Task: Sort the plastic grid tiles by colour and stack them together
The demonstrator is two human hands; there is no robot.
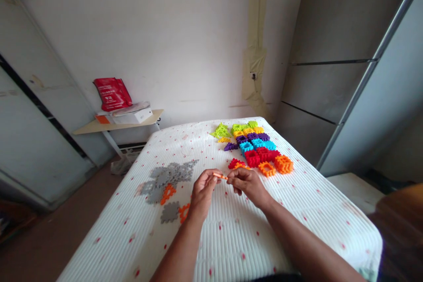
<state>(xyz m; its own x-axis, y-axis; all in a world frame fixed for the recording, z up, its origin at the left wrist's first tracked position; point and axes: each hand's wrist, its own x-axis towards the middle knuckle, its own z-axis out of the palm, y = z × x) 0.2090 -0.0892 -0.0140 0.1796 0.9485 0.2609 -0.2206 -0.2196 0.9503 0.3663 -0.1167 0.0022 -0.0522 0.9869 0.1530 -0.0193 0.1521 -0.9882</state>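
Observation:
My left hand [205,185] and my right hand [247,183] pinch a small orange interlocking foam-like tile [220,176] between them, seen edge-on above the table. The left fingers grip its left end, the right fingers its right end. Left of my left hand lie grey notched tiles [170,175] in a spread pile, with an orange tile [168,194] on its near side. Closer in are a grey square tile [169,212] and another orange tile [183,212], partly hidden by my left wrist. Beyond my right hand sit orange frame tiles [267,168] and stacked orange tiles [283,164].
Rows of red [261,156], light blue [257,144], purple [253,137], yellow [247,131] and green tiles [239,128] fill the table's far right. A white quilted cover [224,238] lies over the table. A side table [89,128] stands left, a fridge [317,83] right.

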